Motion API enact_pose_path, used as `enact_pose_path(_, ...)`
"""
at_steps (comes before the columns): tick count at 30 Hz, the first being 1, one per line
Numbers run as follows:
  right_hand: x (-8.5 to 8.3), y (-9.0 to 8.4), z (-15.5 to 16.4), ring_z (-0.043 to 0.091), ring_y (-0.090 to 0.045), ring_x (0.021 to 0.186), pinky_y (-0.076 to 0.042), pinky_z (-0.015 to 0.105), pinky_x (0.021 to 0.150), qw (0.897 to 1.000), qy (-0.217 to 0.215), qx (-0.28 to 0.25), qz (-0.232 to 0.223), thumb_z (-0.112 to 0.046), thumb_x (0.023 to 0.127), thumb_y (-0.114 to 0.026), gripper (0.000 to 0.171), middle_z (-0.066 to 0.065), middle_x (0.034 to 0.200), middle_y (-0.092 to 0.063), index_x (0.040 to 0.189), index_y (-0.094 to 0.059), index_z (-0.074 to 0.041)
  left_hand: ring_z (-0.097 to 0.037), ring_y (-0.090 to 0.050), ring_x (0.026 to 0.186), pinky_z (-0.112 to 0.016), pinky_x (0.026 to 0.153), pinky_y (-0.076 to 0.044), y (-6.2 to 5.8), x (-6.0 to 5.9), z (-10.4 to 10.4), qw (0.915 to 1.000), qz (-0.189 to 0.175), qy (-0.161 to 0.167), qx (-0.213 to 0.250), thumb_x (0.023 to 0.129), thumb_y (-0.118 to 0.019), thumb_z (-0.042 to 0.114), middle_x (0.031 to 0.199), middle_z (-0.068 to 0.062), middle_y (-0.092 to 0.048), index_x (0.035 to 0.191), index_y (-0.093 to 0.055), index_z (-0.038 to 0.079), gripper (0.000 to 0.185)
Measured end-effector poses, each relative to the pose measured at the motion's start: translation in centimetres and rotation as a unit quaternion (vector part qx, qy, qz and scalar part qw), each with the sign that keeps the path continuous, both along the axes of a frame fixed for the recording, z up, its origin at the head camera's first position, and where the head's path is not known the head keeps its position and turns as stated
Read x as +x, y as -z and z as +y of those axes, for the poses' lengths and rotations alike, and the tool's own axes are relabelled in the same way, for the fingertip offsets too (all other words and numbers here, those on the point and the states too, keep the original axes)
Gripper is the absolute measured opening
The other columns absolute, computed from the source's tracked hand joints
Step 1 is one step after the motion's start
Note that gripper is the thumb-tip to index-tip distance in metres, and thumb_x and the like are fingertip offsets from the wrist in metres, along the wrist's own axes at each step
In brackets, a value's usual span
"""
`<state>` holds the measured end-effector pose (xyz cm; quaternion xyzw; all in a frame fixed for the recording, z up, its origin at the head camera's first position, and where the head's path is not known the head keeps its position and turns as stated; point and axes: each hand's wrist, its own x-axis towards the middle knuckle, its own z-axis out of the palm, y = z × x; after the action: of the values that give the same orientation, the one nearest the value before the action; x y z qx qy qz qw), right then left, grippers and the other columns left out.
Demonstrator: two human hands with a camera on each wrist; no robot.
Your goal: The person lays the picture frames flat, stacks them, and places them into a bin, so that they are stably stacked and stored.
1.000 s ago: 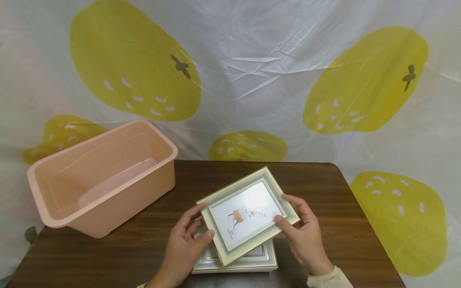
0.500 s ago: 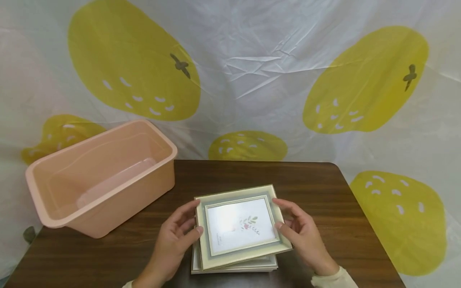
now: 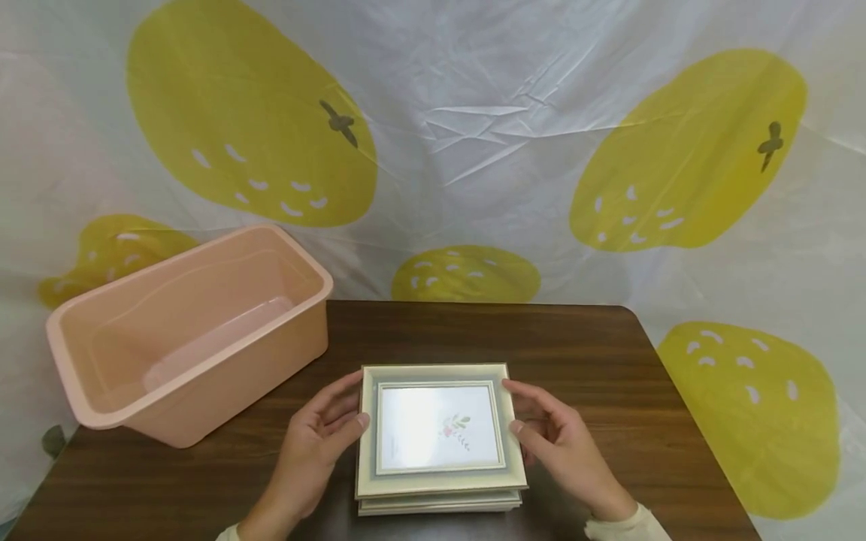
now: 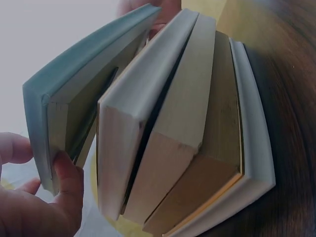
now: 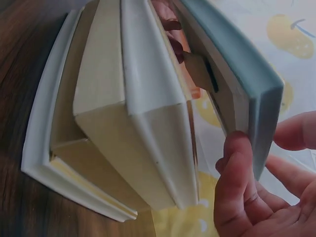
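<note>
Both hands hold a picture frame (image 3: 433, 481) with a cream and grey-blue border and a small flower print under shiny glass. My left hand (image 3: 307, 451) pinches its left side, the thumb at the border. On the opposite side, my right hand (image 3: 568, 447) pinches the frame between thumb and fingers. Below it lies a stack of several other frames (image 3: 440, 508), mostly covered by the held one in the head view. Both wrist views show a gap between the held frame (image 4: 94, 54) and the stack (image 5: 123, 106). A stand on its back shows in the right wrist view.
A pink plastic bin (image 3: 264, 376) stands at the left of the dark wood table (image 3: 582, 361), with nothing visible inside it. Behind the table hangs a white cloth (image 3: 473, 173) printed with yellow fruit.
The held picture frame has come down and toward the person, and turned from a slant to nearly square over the stack. Both hands keep their grip; the left has shifted left.
</note>
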<state>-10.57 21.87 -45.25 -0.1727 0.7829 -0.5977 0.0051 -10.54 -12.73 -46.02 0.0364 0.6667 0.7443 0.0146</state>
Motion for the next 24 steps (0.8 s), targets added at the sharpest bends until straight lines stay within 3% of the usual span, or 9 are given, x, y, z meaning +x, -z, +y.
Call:
enact_pose_path(6, 0.0, 0.4, 0.3, 0.012, -0.067, 0.063, -0.056, 0.039, 0.049, 1.0, -0.002, -0.001, -0.01, 0.0, 0.103, -0.064, 0.052, 0.028, 0.129, -0.067, 0.153, -0.053, -0.006, -0.013, -0.07, 0.116, -0.023, 0.093, -0.059, 0.1, 0.1, -0.1, 0.9993, -0.016, -0.009, -0.033, 0.095, -0.076, 0.005, 0.136, -0.022, -0.07, 0.147, -0.062, 0.01, 0.054)
enact_pose_path(17, 0.4, 1.2, 0.4, 0.01, -0.061, 0.054, -0.055, 0.036, 0.046, 1.0, -0.011, 0.005, -0.006, 0.002, 0.1, -0.066, 0.054, 0.032, 0.133, -0.06, 0.152, -0.053, -0.001, -0.01, -0.073, 0.11, -0.023, 0.093, -0.058, 0.7, 0.3, 0.1, 0.9911, 0.015, -0.035, -0.127, 0.093, -0.079, 0.008, 0.125, -0.011, -0.078, 0.141, -0.069, 0.017, 0.049)
enact_pose_path(24, 0.3, 1.6, 0.4, 0.01, -0.062, 0.053, -0.056, 0.036, 0.045, 1.0, -0.015, -0.001, -0.004, 0.003, 0.1, -0.066, 0.054, 0.031, 0.135, -0.06, 0.152, -0.053, -0.001, -0.01, -0.073, 0.105, -0.022, 0.087, -0.061, 0.9, 0.5, 0.4, 0.9871, 0.023, -0.049, -0.151, 0.093, -0.078, 0.008, 0.124, -0.011, -0.077, 0.14, -0.069, 0.017, 0.049)
